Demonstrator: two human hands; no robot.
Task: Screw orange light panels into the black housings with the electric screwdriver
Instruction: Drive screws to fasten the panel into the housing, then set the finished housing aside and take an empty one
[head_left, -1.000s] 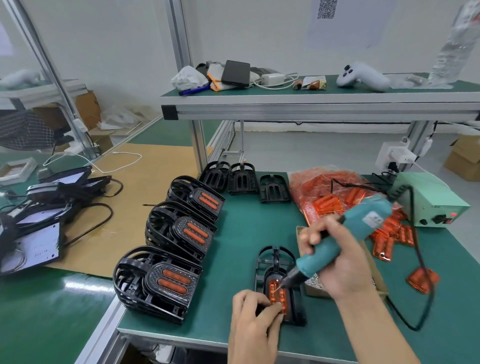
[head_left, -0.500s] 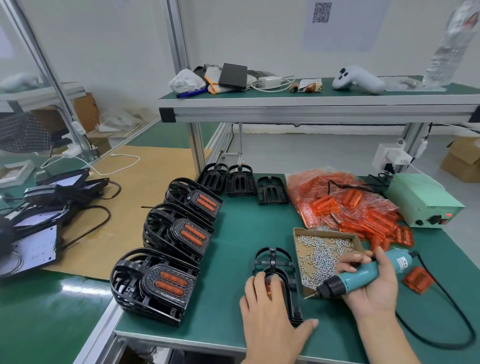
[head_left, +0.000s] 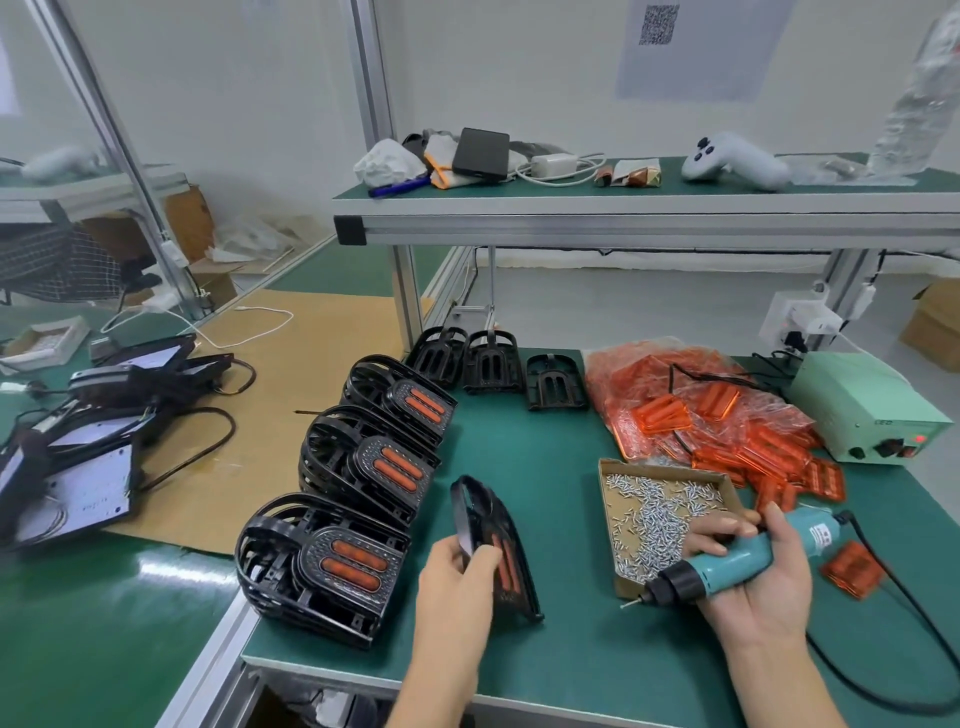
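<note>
Working at the green-matted bench (head_left: 561, 467), the person has one unit in hand. Largest nearby: three stacks of finished black ribbed housings with orange panels showing (head_left: 332, 564), ranked along the left edge; a clear bag of loose orange light panels (head_left: 691, 410) far right; empty black housings (head_left: 491, 358) at the back.

Left hand (head_left: 457, 577) grips the black housing with its orange panel fitted (head_left: 496, 545), tilted up on its near edge, fingers curled round the left rim. Judgement: this one goes to the stacks. Set it flush against the nearest pile so nothing topples.

Right hand (head_left: 753, 577) is wrapped round the teal electric screwdriver (head_left: 727, 561), bit pointing left and carrying a screw. Keep it level. Shallow cardboard tray of small silver screws (head_left: 657, 512) sits just behind.
</note>
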